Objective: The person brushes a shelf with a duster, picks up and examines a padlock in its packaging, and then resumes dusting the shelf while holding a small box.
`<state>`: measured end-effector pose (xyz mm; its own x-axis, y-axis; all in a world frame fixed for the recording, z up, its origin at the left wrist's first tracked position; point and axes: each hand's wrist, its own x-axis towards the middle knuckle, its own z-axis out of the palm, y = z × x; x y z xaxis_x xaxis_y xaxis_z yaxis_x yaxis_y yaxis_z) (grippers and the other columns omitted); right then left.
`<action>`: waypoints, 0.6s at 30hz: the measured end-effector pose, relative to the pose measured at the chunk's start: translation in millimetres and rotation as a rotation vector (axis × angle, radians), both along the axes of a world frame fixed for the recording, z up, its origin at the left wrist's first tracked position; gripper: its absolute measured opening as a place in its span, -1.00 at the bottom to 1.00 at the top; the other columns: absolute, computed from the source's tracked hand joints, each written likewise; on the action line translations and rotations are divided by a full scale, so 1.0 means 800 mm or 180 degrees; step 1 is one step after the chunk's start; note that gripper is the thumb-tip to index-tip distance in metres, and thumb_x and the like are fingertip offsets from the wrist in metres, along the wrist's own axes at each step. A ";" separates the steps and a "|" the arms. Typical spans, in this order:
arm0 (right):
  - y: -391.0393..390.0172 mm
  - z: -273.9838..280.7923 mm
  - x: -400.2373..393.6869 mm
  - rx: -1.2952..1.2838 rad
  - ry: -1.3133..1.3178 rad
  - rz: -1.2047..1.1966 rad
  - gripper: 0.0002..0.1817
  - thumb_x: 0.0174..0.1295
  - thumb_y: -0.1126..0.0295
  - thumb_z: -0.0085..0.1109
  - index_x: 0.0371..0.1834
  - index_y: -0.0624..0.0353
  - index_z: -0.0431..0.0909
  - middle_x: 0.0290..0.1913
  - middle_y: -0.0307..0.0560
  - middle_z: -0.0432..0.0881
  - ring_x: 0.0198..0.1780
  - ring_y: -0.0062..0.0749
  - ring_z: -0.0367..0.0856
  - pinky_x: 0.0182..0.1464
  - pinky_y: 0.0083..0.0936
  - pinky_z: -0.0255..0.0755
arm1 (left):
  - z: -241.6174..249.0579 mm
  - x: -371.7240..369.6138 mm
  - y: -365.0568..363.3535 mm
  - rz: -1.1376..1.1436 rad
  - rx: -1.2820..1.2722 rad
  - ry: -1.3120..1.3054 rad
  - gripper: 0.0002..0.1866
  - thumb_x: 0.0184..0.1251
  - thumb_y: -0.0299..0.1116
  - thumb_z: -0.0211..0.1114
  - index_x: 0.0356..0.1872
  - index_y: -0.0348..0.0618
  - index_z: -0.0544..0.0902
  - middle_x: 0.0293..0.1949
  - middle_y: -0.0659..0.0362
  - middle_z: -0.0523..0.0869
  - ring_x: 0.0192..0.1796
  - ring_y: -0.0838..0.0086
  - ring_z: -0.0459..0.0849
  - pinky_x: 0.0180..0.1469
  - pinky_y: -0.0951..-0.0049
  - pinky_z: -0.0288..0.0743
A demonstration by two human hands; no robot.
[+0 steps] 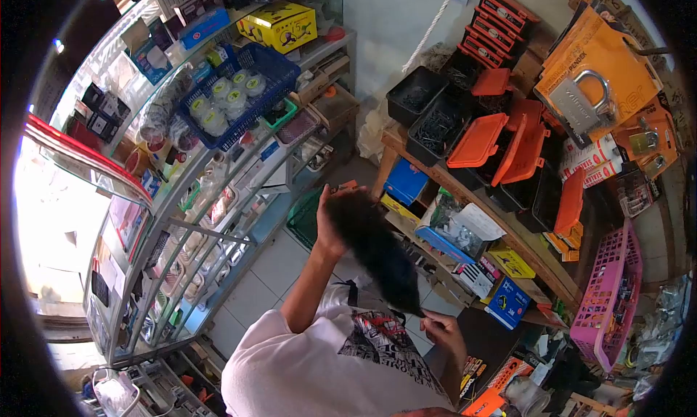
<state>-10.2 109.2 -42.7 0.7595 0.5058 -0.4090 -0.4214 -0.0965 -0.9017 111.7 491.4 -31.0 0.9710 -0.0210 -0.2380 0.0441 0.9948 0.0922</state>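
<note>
A black, fluffy feather duster [374, 246] lies slantwise in front of my chest. My left hand [331, 225] grips its broad upper end, with the thumb up along the side and the other fingers partly hidden behind the black fluff. At the lower, tapering end, my right hand [444, 333] is closed with its fingertips on the narrow tip. Below the duster is the printed white shirt [312, 366] that I wear. A green basket [303, 217] stands on the floor just beyond my left hand.
On the left is a glass display case [163, 221], with a blue basket [265, 65] of round containers on top. To the right, a wooden shelf [501, 232] carries black bins with orange lids [479, 141]. A pink basket [602, 301] hangs at far right.
</note>
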 end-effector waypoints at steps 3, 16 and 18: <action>0.000 -0.001 0.000 0.0008 -0.0056 -0.0291 -0.59 0.45 0.37 0.19 0.31 0.23 0.54 -0.32 -0.20 0.68 -0.58 -0.77 0.30 -0.56 -0.67 0.23 | 0.016 0.000 -0.003 -0.0504 0.0077 -0.0766 -0.31 0.48 0.27 -0.06 0.26 -0.14 0.54 0.07 -0.04 0.65 0.13 0.07 0.61 0.27 -0.06 0.43; 0.012 0.051 -0.005 -0.0089 -0.0519 0.0231 -0.65 0.39 0.44 0.24 0.22 0.24 0.62 -0.34 -0.15 0.69 -0.57 -0.77 0.36 -0.55 -0.70 0.23 | -0.084 0.024 0.010 -0.0496 -0.0263 -0.2281 -0.37 0.50 0.27 0.01 0.09 -0.12 0.63 0.02 0.05 0.72 0.10 0.23 0.68 0.30 0.16 0.47; 0.017 0.058 -0.014 0.0111 -0.0496 0.0065 -0.65 0.40 0.44 0.24 0.22 0.25 0.62 -0.34 -0.15 0.69 -0.57 -0.77 0.36 -0.55 -0.70 0.22 | -0.130 0.023 0.013 -0.0162 0.0893 -0.1803 -0.40 0.49 0.24 0.06 0.12 -0.13 0.58 0.07 0.04 0.70 0.13 0.22 0.67 0.31 0.19 0.47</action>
